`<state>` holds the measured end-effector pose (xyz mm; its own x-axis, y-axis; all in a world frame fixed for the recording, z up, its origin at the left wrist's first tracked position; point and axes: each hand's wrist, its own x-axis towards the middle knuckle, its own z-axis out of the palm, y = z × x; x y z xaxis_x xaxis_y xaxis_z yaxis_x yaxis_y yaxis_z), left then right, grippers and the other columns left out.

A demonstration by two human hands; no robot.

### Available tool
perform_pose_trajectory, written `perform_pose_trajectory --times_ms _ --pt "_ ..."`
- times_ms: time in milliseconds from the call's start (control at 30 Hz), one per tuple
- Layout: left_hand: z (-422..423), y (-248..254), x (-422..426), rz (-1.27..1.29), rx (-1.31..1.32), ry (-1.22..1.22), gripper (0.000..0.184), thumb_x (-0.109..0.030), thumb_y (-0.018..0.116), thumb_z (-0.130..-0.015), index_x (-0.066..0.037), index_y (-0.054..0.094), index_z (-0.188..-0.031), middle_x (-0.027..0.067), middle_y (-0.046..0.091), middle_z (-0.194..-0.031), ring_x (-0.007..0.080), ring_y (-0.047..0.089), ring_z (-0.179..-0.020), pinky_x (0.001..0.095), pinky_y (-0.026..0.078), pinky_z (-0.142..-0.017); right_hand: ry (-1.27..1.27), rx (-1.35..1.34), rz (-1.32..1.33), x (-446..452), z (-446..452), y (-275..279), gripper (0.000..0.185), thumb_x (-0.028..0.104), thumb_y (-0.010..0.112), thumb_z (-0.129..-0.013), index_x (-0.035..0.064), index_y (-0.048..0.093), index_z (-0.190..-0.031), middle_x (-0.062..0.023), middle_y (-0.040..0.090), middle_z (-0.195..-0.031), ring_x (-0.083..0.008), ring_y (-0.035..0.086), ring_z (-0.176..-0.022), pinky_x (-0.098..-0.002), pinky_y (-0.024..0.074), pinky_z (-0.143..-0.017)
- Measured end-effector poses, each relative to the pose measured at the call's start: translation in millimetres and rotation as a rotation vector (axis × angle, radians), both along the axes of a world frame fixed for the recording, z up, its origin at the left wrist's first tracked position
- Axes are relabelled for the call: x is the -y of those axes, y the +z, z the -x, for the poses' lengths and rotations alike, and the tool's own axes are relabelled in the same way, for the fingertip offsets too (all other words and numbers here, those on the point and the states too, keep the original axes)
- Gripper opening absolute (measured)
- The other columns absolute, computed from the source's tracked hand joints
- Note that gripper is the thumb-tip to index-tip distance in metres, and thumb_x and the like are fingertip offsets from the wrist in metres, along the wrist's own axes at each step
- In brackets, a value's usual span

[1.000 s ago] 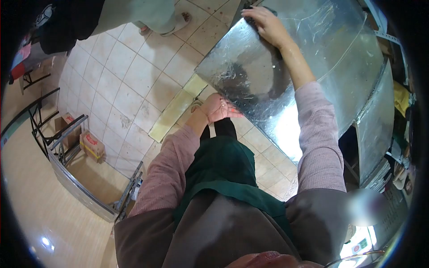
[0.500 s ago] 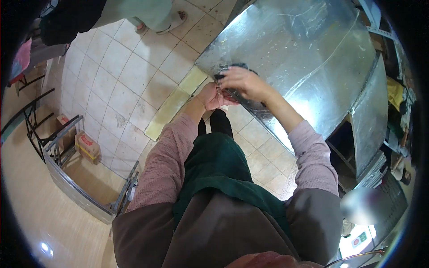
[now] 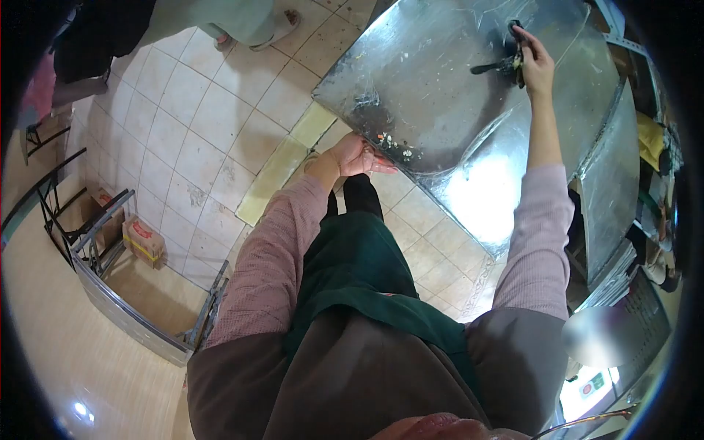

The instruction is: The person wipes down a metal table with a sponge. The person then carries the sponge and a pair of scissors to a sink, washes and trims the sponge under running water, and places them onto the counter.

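Observation:
Dark, crumpled cloth (image 3: 506,67) hangs from the pinched fingers of my right hand (image 3: 537,64), over the far right part of a shiny metal table (image 3: 433,73). My left hand (image 3: 358,156) is cupped palm up at the table's near left edge, fingers stretched out just below the rim. Small white and orange crumbs (image 3: 400,148) lie on the metal right beside that edge, next to my left hand. The left palm shows no object that I can make out.
A person in light clothing (image 3: 213,22) stands at the upper left on the tiled floor (image 3: 191,132). A cardboard box (image 3: 143,240) and folded metal-legged tables (image 3: 125,323) are at the left. Shelving (image 3: 623,44) stands at the right.
My right hand has moved from beside my left hand to the upper right with the dark cloth. Crumbs now show at the table's edge. My left hand has stayed nearly in place.

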<state>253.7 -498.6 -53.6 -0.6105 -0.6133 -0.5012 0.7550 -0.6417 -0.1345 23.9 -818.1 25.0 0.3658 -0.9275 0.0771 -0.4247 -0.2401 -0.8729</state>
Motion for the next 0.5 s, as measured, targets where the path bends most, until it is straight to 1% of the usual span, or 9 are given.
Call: perform_pose_trajectory --times_ms 33,67,133,167,233,300,400,433,500 --pt "2 -2 0 -0.004 -0.065 0.004 0.047 -0.031 0.027 -0.092 0.004 0.041 -0.120 0.0236 0.045 -0.121 0.0436 0.043 -0.110 0.0555 0.031 -0.096 0.019 -0.036 0.111 5 -2 -8 0.027 0.000 0.046 -0.081 0.0066 0.061 -0.102 -0.0038 0.062 -0.101 -0.0136 0.057 -0.092 -0.0222 0.0430 -0.080" --pt "3 -5 1 -0.008 -0.064 0.005 0.047 -0.031 0.027 -0.092 0.004 0.041 -0.120 0.0236 0.045 -0.121 0.0436 0.043 -0.110 0.0555 0.031 -0.096 0.020 -0.035 0.107 7 -4 -17 0.027 0.000 0.046 -0.081 0.0066 0.061 -0.102 -0.0038 0.062 -0.101 -0.0136 0.057 -0.092 -0.0222 0.0430 -0.080" --pt "4 -3 2 -0.002 -0.037 -0.049 0.056 -0.041 0.028 -0.090 0.001 0.039 -0.125 0.0269 0.044 -0.121 0.0467 0.043 -0.109 0.0595 0.026 -0.096 0.108 -0.290 0.366 -4 -23 -24 0.026 0.003 0.047 -0.081 0.0072 0.060 -0.104 -0.0052 0.060 -0.106 -0.0195 0.056 -0.097 -0.0259 0.0420 -0.085" --pt "3 -2 1 -0.010 -0.040 -0.052 0.056 -0.041 0.028 -0.090 0.001 0.039 -0.125 0.0269 0.044 -0.121 0.0467 0.043 -0.109 0.0595 0.026 -0.096 0.107 -0.292 0.357 -15 -32 -27 0.026 0.003 0.047 -0.081 0.0072 0.060 -0.104 -0.0052 0.060 -0.106 -0.0195 0.056 -0.097 -0.0259 0.0420 -0.085" --pt "0 -1 4 0.065 -0.014 -0.155 0.057 -0.043 0.028 -0.090 0.000 0.040 -0.124 0.0262 0.045 -0.121 0.0472 0.042 -0.110 0.0581 0.026 -0.096 0.313 -0.281 0.470 -41 -54 -26 0.025 0.010 0.050 -0.081 0.0081 0.059 -0.105 -0.0059 0.057 -0.112 -0.0260 0.051 -0.105 -0.0330 0.0371 -0.093" --pt "-5 -2 4 0.143 -0.004 -0.190 0.057 -0.043 0.027 -0.090 0.000 0.037 -0.126 0.0279 0.044 -0.121 0.0472 0.040 -0.112 0.0567 0.026 -0.097 0.405 -0.333 0.493 -77 -73 -14 0.027 0.016 0.052 -0.082 0.0084 0.056 -0.108 -0.0058 0.054 -0.118 -0.0265 0.047 -0.110 -0.0387 0.0314 -0.098" --pt "-12 4 3 0.149 -0.105 -0.195 0.058 -0.041 0.025 -0.091 0.004 0.033 -0.127 0.0278 0.041 -0.123 0.0456 0.039 -0.114 0.0511 0.029 -0.099 0.525 -0.380 0.562 -126 -85 1 0.030 0.022 0.054 -0.082 0.0088 0.055 -0.109 -0.0060 0.052 -0.120 -0.0275 0.047 -0.110 -0.0422 0.0296 -0.099" --pt "-13 9 4 0.116 -0.095 -0.194 0.057 -0.039 0.025 -0.091 0.004 0.033 -0.127 0.0283 0.041 -0.123 0.0459 0.039 -0.114 0.0508 0.030 -0.098 0.517 -0.384 0.560 -138 -83 3 0.030 0.022 0.054 -0.082 0.0088 0.055 -0.109 -0.0060 0.052 -0.120 -0.0275 0.047 -0.110 -0.0422 0.0296 -0.099" --pt "-14 13 3 0.086 -0.083 -0.204 0.056 -0.038 0.024 -0.091 0.004 0.033 -0.127 0.0287 0.040 -0.124 0.0463 0.038 -0.114 0.0505 0.031 -0.098 0.668 -0.358 0.496 -159 -79 4 0.034 0.018 0.057 -0.080 0.0093 0.053 -0.113 -0.0074 0.049 -0.123 -0.0265 0.046 -0.113 -0.0432 0.0292 -0.100"
